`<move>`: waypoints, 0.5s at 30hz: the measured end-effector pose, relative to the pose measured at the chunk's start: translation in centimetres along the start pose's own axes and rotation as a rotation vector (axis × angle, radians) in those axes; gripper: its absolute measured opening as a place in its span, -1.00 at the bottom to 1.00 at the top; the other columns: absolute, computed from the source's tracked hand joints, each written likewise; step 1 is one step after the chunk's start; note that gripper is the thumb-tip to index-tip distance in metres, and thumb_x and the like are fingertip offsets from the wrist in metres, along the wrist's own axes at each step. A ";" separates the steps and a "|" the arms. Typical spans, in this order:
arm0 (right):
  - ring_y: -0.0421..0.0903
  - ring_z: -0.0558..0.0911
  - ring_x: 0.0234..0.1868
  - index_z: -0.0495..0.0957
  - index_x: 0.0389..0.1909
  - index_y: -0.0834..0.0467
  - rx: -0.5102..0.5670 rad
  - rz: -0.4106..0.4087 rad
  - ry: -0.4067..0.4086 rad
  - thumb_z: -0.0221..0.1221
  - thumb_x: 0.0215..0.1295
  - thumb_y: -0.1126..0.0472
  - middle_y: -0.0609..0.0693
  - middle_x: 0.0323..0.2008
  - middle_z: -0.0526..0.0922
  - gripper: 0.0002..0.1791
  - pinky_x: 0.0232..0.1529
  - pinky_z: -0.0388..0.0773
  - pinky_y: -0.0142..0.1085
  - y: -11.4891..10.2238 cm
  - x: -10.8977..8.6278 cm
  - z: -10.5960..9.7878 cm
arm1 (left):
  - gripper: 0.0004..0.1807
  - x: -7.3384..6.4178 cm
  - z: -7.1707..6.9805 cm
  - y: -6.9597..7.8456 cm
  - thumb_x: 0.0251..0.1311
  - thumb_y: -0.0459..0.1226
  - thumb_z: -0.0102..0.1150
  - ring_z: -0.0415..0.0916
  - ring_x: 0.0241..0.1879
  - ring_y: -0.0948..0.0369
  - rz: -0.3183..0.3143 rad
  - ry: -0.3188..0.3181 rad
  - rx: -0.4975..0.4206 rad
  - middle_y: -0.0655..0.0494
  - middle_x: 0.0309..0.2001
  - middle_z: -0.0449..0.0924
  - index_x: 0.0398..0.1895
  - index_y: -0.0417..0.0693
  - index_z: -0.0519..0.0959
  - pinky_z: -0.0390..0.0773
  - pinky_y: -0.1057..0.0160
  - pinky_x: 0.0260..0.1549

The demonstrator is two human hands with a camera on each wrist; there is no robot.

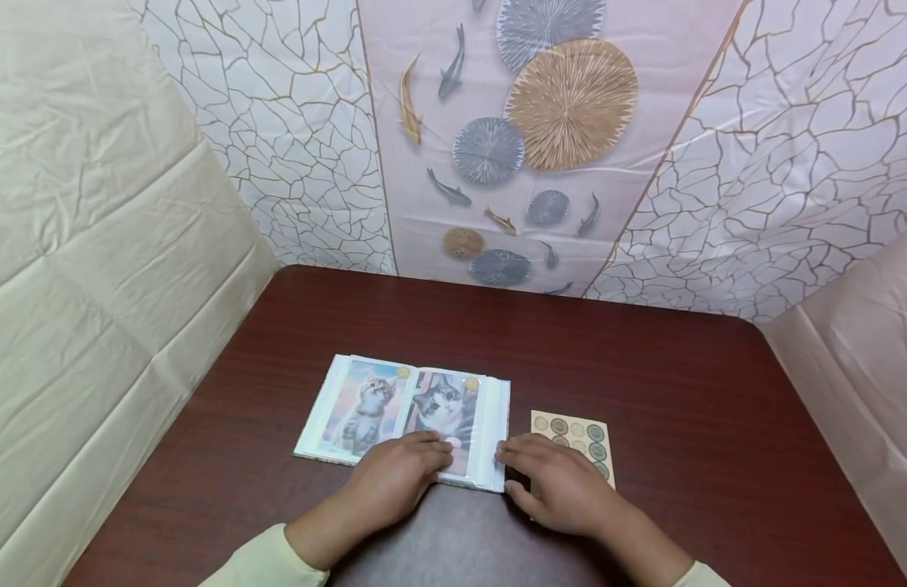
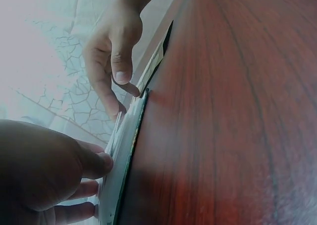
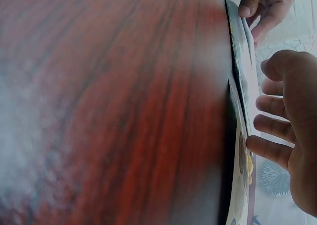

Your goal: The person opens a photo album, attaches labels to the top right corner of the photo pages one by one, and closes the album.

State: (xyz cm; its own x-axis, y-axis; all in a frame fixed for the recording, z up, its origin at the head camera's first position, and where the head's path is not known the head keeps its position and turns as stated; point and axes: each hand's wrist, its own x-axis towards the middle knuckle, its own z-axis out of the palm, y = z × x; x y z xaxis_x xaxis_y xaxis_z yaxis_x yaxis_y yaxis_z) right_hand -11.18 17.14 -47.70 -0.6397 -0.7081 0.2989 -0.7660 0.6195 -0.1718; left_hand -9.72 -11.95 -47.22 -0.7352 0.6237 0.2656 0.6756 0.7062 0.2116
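While open, photo album (image 1: 404,416) — under left fingers (image 1: 430,448), beside right fingers (image 1: 522,459).

The album (image 1: 492,424) lies open, nearer the surface's (image 1: 644,367) left edge than its right; the left page shows a kitten photo (image 1: 364,408), the right a grey-and-white cat photo (image 1: 440,408), each with a gold sticker (image 1: 403,372) at its upper right corner; the cream sheet (image 1: 568,434) of round stickers (image 1: 595,433), partly hidden, lies just beside the album's right edge.

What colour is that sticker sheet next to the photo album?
The sticker sheet is pale yellow with round stickers, seen best in the head view.
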 end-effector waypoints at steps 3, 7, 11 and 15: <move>-0.09 0.62 0.18 0.71 0.08 0.08 -0.006 -0.003 0.002 0.35 0.26 0.06 -0.05 0.12 0.69 -0.61 0.12 0.60 -0.11 0.1 0.0 0.0 | -0.80 0.1 0.0 0.1 0.30 -0.29 0.31 0.57 0.19 0.18 0.007 0.014 0.014 0.20 0.10 0.70 -0.04 0.05 0.75 0.58 0.18 0.11; -0.10 0.62 0.17 0.72 0.08 0.08 -0.010 0.000 0.010 0.36 0.25 0.06 -0.06 0.12 0.69 -0.61 0.12 0.60 -0.11 0.2 -0.1 0.0 | -0.82 0.4 0.3 0.1 0.20 -0.30 0.31 0.63 0.11 0.19 0.040 0.054 0.072 0.19 0.01 0.74 -0.14 0.05 0.75 0.63 0.20 0.03; -0.10 0.62 0.17 0.71 0.08 0.08 -0.005 0.005 0.012 0.35 0.27 0.06 -0.06 0.12 0.69 -0.62 0.12 0.60 -0.09 0.2 -0.2 -0.1 | -0.90 0.7 0.5 0.1 0.09 -0.31 0.29 0.69 0.01 0.23 0.070 0.101 0.124 0.21 -0.09 0.77 -0.32 0.07 0.71 0.70 0.20 -0.22; -0.10 0.62 0.18 0.71 0.08 0.08 -0.004 0.002 0.009 0.36 0.27 0.07 -0.06 0.12 0.68 -0.63 0.12 0.60 -0.09 0.3 -0.2 -0.2 | -0.96 0.7 0.4 -0.1 0.16 -0.24 0.31 0.70 -0.06 0.29 0.065 0.102 0.135 0.26 -0.12 0.77 -0.39 0.11 0.71 0.68 0.19 -0.39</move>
State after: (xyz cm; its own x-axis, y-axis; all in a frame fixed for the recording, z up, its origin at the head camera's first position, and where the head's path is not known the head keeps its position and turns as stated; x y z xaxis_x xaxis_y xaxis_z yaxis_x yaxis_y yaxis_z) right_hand -11.23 17.53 -47.58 -0.6405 -0.7039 0.3072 -0.7646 0.6222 -0.1684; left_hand -10.27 -11.42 -47.46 -0.6759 0.6374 0.3700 0.7030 0.7083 0.0642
